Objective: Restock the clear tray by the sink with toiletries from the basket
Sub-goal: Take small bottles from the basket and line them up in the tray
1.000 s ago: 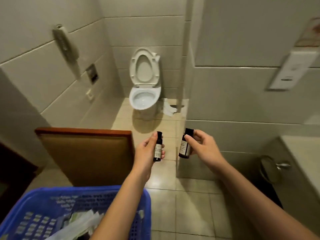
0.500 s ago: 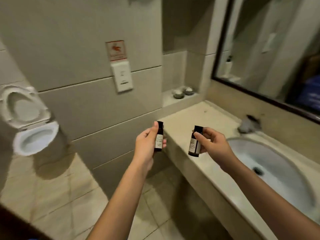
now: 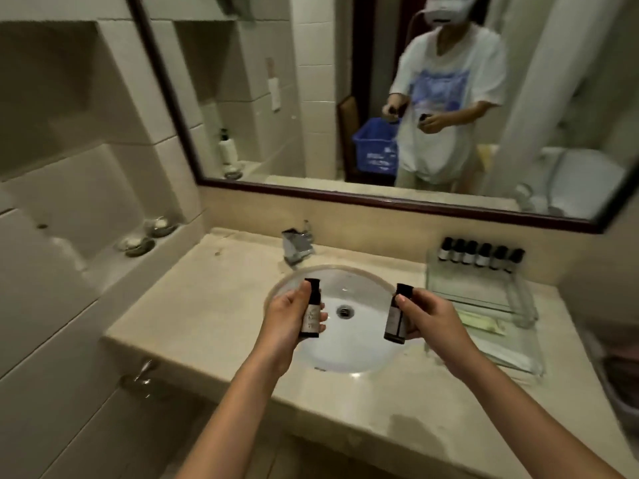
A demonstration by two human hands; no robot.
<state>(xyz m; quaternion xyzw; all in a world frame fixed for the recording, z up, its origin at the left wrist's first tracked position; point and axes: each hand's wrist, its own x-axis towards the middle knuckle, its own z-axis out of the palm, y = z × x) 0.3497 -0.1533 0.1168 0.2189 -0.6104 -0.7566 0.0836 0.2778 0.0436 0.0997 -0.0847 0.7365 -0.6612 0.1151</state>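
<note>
- The fingers (image 3: 322, 317) of the left hand (image 3: 287, 319) are curled round the left bottle (image 3: 310, 314), with the thumb lying up along its side near the black cap. This bottle is upright.
- The fingers (image 3: 411, 331) of the right hand (image 3: 432, 319) grasp the right bottle (image 3: 397, 316), with the thumb on the neck just under the cap. This bottle leans a little.
- Both are dark with a pale label. They are held in the air over the sink (image 3: 349, 354), apart from each other, with the drain (image 3: 344, 311) between them.
- The tray (image 3: 449, 288) lies on the desk (image 3: 207, 305) just right of the sink, near the right hand but not touching it.
- At the back edge of the tray, six bottles (image 3: 479, 255) of the same kind stand in a row by the wall.
- Pale flat packets (image 3: 484, 323) lie at the front of the tray; whether they are in it or under it, I cannot tell.
- The faucet (image 3: 297, 245) stands behind the sink.
- The basket (image 3: 375, 150), blue, shows only in the mirror (image 3: 249, 81), behind the person.
</note>
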